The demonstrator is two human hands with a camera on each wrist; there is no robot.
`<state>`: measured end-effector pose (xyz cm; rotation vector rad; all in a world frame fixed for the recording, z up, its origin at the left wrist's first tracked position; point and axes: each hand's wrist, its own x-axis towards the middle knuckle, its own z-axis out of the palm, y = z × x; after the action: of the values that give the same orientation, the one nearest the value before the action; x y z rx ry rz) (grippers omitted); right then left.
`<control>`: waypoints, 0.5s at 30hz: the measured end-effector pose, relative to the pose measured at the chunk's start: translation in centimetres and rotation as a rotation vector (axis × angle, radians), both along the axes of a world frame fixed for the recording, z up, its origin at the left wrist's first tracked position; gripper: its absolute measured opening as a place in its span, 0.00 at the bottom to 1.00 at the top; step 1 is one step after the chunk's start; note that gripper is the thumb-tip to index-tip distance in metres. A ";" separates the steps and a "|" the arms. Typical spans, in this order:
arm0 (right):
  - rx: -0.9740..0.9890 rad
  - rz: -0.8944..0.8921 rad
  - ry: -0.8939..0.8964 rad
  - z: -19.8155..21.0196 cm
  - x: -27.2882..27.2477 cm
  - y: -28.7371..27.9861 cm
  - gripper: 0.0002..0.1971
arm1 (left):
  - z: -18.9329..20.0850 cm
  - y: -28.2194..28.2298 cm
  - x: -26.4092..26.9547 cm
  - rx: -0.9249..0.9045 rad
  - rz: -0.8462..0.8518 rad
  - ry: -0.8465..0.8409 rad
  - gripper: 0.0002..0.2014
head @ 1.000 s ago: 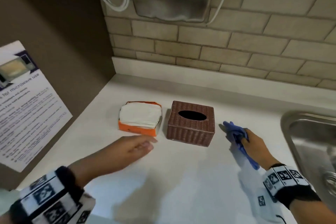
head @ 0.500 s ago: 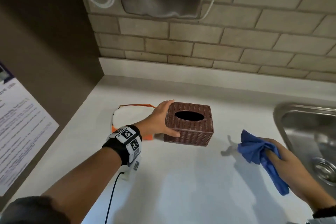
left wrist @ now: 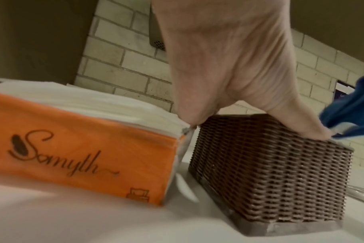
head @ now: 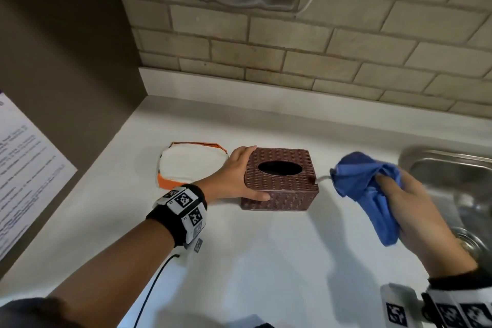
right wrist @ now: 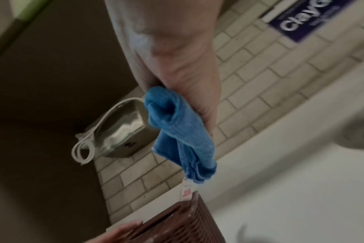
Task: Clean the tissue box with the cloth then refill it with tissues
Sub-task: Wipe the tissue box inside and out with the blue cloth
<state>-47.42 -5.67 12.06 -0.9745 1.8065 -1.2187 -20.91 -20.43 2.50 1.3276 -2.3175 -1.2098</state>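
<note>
here, the left hand [head: 234, 178] grips the near left corner of the tissue box [head: 282, 181] on the counter [head: 266, 261]; the right hand [head: 415, 210], just right of it, clutches the bunched cloth [head: 364, 184]; tissues [head: 191, 165] lie beyond the left wrist.

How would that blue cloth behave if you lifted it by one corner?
Probably floppy: the blue cloth bunches and droops from the right hand. Likely light, since a loose grip carries it. Its folds would probably fall open, so it wouldn't hold a shape.
</note>
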 end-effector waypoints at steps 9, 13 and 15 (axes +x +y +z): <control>-0.268 0.313 0.585 -1.4 6.4 -5.7 0.23 | -0.2 0.8 -0.1 0.052 0.055 0.087 0.49; 0.131 0.680 0.954 -6.5 5.9 -5.7 0.31 | -0.3 1.0 -0.2 0.037 0.085 0.129 0.47; 0.081 0.588 0.873 -7.2 5.4 -5.5 0.34 | -0.2 0.9 -0.4 0.026 0.074 0.099 0.48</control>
<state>-41.97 -11.18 4.90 -2.0106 1.9096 -0.3445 -21.27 -19.56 2.29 1.3183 -2.1732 -1.2571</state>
